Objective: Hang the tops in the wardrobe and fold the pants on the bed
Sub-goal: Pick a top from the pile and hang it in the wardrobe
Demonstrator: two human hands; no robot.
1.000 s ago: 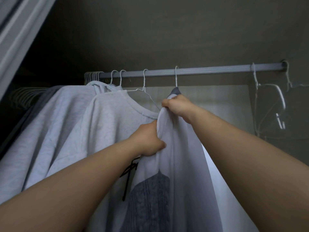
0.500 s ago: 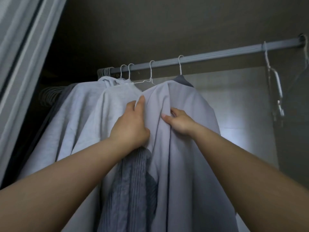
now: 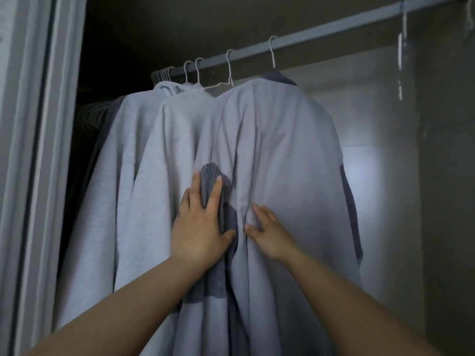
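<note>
- Wardrobe door frame [image 3: 33, 150] walls off your whole 9 o'clock side, floor to top; dark gap just inside it.
- Rail [image 3: 321, 30] runs from approx 10 o'clock up to 1 o'clock, rising to the rt.
- Bunch of empty wire hangers [image 3: 162, 75] packed at the rail's left end; more empty ones [image 3: 92, 115] lower, at 9 o'clock, in shadow.
- Three tops crowd the left and centre: hooded grey top [image 3: 123, 155] furthest left, light grey sweatshirt [image 3: 167, 150] touching it, then the pale lilac top [image 3: 277, 150] w/ dark trim, overlapping the sweatshirt's rt edge.
- One bare wire hanger [image 3: 226, 78] sits betw. sweatshirt and lilac top.
- Open room: rt of the lilac top, 2 to 4 o'clock, bare back panel [image 3: 380, 124] w/ a lit patch; rail free there up to a clip hanger [image 3: 401, 65] near the 1 o'clock corner.
- Dark side wall [image 3: 449, 176] closes off 3 o'clock.
- Your left hand [image 3: 199, 224]: fingers straight, spread, lying flat on the lilac top's dark knit panel [image 3: 218, 227], thumb out toward 3 o'clock. Holds nothing.
- Your right hand [image 3: 267, 232]: just beside the left, fingers loosely straight against the pale fabric by a vertical fold; not gripping.
- Both forearms reach up from 7 and 5 o'clock, converging at centre.
- Lilac top hangs on its hanger from the rail, hook at approx 12 o'clock.
- Pants, bed: not in view.
</note>
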